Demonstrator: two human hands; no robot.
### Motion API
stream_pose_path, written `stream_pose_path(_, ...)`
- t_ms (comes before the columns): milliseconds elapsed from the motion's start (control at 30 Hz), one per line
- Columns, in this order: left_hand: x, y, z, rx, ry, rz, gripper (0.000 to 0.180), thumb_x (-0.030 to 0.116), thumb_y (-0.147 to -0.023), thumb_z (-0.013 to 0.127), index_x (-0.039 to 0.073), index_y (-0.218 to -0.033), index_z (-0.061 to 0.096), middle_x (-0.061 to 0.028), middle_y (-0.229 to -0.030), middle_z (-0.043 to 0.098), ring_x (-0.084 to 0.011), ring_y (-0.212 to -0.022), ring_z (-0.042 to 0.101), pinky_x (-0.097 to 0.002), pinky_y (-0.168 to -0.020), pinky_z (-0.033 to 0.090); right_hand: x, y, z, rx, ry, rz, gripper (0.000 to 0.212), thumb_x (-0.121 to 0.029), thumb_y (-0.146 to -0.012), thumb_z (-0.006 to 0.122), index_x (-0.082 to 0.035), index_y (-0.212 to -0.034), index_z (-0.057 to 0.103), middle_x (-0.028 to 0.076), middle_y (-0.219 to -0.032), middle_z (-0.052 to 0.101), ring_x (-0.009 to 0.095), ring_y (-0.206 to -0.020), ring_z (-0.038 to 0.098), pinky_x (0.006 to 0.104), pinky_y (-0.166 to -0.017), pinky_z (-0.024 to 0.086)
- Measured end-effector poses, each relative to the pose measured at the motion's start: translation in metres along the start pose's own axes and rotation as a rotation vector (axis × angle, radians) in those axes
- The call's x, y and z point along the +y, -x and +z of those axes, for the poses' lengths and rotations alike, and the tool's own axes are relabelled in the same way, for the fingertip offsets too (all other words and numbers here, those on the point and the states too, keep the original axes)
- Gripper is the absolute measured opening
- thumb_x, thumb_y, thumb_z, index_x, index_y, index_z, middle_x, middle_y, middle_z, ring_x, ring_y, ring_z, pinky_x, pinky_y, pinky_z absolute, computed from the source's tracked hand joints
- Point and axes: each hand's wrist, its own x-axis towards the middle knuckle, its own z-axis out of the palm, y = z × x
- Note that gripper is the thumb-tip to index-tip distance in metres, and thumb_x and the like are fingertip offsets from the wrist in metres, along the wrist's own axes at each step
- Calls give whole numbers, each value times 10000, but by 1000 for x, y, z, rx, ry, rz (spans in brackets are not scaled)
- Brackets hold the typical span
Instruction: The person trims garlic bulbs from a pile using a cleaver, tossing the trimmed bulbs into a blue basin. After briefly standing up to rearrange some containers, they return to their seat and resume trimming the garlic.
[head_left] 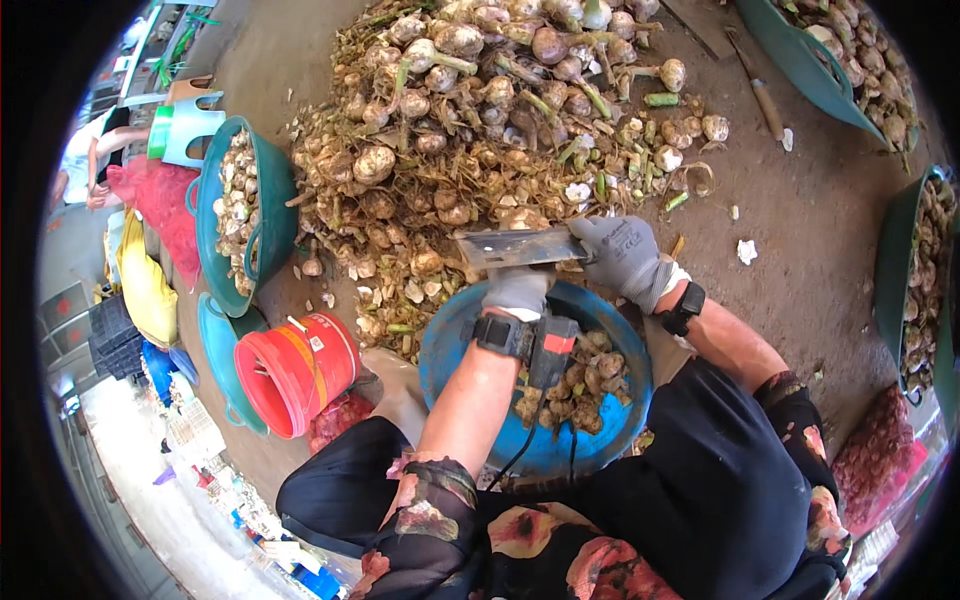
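Both my hands wear grey gloves with watch-like straps on the wrists. My right hand [622, 258] is closed at the right end of a wide, dark metal blade [520, 247], which looks like a cleaver; its handle is hidden. Just below the blade is my left hand [517, 291], its fingers covered by the metal, so I cannot see what they hold. Both hands are above the far rim of a blue tub [436, 350] between my legs. Trimmed garlic bulbs [590, 375] lie inside it. Beyond the hands spreads a big heap of garlic [430, 150] with stems and roots.
Green tubs of garlic stand at the left [275, 195] and right [890, 270]. Beside my left leg is a red bucket [335, 350]. A wooden-handled tool [765, 105] lies on the floor at the upper right. Another person's arm [120, 140] shows at the far left.
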Motion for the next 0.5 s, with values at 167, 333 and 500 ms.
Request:
stream_pose_path(167,3,-1,-26,-156,-28,34,283,315,-875,369,75,-976,480,-59,-895,547,-214,-838,530,-394,-779,448,19,5,22,-23,-38,10,247,-165,-656,577,-120,-882,489,87,-794,571,273,-759,578,371,-630,449)
stream_pose_path(333,19,36,1,-499,-351,-64,286,303,-877,382,42,-907,496,-68,-802,567,-183,-739,568,-330,-614,514,92,19,40,-130,-6,354,190,-234,-732,507,-92,-839,572,116,-791,609,299,-780,585,384,-649,465)
stream_pose_path(500,25,75,53,-840,-2122,100,471,374,-700,667,61,-1033,548,-99,-998,571,-230,-977,527,-319,-877,399,101,39,20,-19,-35,567,262,-297,-705,549,-124,-898,580,144,-824,604,323,-771,571,384,-670,450)
